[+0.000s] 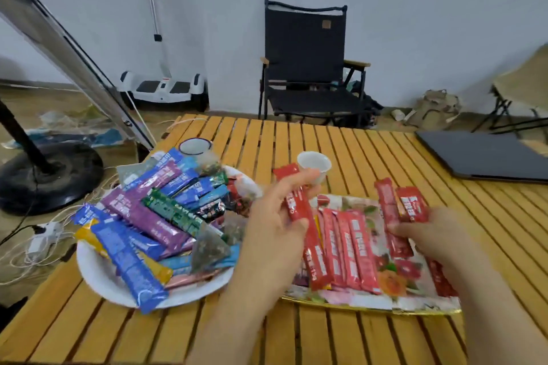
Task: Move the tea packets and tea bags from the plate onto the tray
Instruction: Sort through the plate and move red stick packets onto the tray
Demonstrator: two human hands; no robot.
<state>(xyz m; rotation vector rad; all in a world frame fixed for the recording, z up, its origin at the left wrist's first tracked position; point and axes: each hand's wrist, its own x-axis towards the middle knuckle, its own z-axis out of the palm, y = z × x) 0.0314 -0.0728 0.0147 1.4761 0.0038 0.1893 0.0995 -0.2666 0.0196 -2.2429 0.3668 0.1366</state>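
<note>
Left hand: the left hand [274,218] hovers between plate and tray, its fingers [296,184] and thumb curled round one long red packet [299,210] — pinched near its upper half, the packet slanting down toward the tray.
Right hand: the right hand [430,234] is over the right part of the tray, fingers curled on two red sticks [400,207] that stand up out of its grip.
Tray: a flowered tray with a gold edge [370,307] lies on the bench [326,338], just right of the plate; a row of red packets [350,249] lies side by side on it.
Plate: a white plate [98,275] on the bench's left side carries a heap of blue, purple, green and yellow packets [142,216], some overhanging the rim, with pyramid tea bags [210,249] among them.
Cups: a small white cup [314,163] stands behind the left hand — a second, blue-rimmed cup [195,146] sits behind the plate.
Laptop: a closed dark laptop [486,154] lies at the bench's far right.
Beyond: a black folding chair [308,68] by the wall.
</note>
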